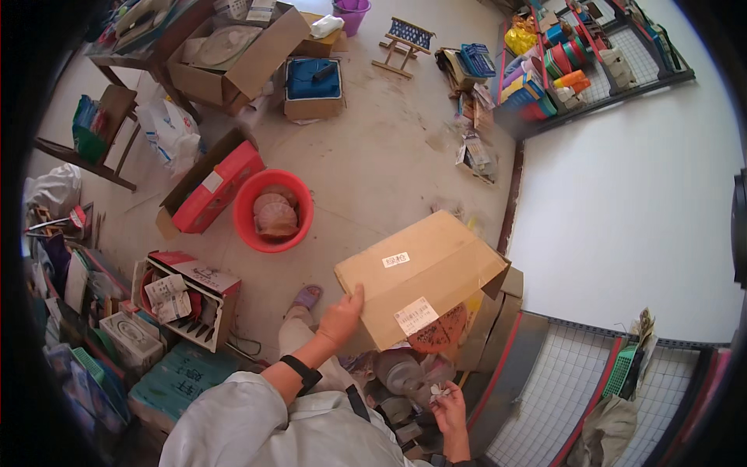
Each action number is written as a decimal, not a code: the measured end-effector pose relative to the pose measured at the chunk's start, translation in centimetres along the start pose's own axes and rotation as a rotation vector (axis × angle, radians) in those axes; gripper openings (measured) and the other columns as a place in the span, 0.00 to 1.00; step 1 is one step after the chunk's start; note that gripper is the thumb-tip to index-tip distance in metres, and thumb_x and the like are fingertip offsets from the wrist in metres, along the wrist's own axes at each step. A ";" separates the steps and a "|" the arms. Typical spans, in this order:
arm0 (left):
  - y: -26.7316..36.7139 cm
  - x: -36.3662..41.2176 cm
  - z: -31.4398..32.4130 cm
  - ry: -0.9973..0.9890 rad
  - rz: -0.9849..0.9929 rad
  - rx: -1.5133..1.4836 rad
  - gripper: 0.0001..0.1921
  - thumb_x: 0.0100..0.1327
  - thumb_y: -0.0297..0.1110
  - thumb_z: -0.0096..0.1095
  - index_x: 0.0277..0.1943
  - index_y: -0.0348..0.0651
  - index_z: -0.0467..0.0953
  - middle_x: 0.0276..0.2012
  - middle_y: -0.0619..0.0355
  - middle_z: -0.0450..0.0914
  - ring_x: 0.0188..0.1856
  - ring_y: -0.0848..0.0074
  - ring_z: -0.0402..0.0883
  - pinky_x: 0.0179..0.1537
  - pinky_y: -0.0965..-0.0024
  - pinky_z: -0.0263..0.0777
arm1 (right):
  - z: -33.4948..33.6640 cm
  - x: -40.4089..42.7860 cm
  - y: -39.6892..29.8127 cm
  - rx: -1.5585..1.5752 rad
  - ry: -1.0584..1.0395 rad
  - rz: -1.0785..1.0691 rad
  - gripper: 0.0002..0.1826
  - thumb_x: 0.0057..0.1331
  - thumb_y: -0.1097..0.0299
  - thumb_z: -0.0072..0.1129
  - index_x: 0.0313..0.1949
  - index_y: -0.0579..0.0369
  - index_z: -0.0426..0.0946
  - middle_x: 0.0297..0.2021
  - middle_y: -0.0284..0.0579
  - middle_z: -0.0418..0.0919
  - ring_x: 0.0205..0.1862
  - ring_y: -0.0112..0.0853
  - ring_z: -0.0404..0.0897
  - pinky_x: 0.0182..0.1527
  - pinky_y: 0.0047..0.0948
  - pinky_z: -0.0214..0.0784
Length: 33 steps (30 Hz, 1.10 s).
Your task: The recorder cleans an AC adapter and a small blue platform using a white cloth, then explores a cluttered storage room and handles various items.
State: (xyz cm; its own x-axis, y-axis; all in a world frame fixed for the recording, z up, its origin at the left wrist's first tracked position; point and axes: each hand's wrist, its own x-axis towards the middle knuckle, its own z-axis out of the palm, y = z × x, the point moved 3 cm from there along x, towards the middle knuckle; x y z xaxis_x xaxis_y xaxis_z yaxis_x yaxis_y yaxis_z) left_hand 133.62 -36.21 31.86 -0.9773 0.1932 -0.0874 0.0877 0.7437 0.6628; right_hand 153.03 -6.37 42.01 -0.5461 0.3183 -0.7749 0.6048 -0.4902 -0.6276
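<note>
My left hand (343, 320) grips the near left edge of a brown cardboard box (432, 262), its thumb lying on the top face. The box is tilted and bears two white labels with writing; its right end looks open. Lower right, my right hand (450, 407) pinches a small pale crumpled piece (439, 393) between its fingertips. Beneath the box, a round orange-red dotted object (440, 331) is partly covered. Clear plastic items (400, 373) lie between the box and my right hand.
A red plastic bucket (242, 216) holding pinkish round objects stands on the floor beside a red-sided carton (219, 187). Stacked goods and an opened carton (227, 292) line the left. Metal shelving (525, 385) borders the right, and a folding stool (402, 46) stands farther off.
</note>
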 end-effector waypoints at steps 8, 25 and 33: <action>-5.6 -0.2 -2.1 0.162 -0.234 -0.283 0.25 0.54 0.22 0.51 0.57 0.40 0.70 0.31 0.37 0.78 0.32 0.47 0.80 0.35 0.53 0.74 | 4.4 0.0 0.0 -0.012 0.005 -0.025 0.27 0.58 0.89 0.45 0.56 0.53 0.63 0.47 0.44 0.72 0.42 0.36 0.78 0.39 0.32 0.77; -18.1 -4.3 -7.0 0.242 -0.793 -0.312 0.21 0.68 0.46 0.51 0.41 0.31 0.77 0.31 0.35 0.78 0.39 0.42 0.77 0.38 0.53 0.69 | 24.3 0.6 -4.6 0.036 -0.340 -0.090 0.32 0.64 0.84 0.43 0.67 0.52 0.51 0.57 0.51 0.69 0.52 0.37 0.75 0.49 0.34 0.74; -21.9 -7.0 -7.7 0.238 -0.840 -0.115 0.19 0.68 0.43 0.51 0.40 0.30 0.77 0.33 0.35 0.78 0.40 0.43 0.78 0.41 0.53 0.70 | 26.0 1.4 -4.6 -0.043 -0.374 -0.076 0.32 0.63 0.84 0.43 0.66 0.54 0.51 0.56 0.51 0.69 0.52 0.39 0.75 0.48 0.36 0.75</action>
State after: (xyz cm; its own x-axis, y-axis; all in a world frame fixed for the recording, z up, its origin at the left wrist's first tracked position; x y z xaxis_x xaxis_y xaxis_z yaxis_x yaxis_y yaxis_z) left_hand 137.08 -58.76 23.67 -0.7255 -0.5366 -0.4309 -0.6855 0.5085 0.5210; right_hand 134.43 -24.78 45.77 -0.7591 0.0301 -0.6503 0.5743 -0.4395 -0.6907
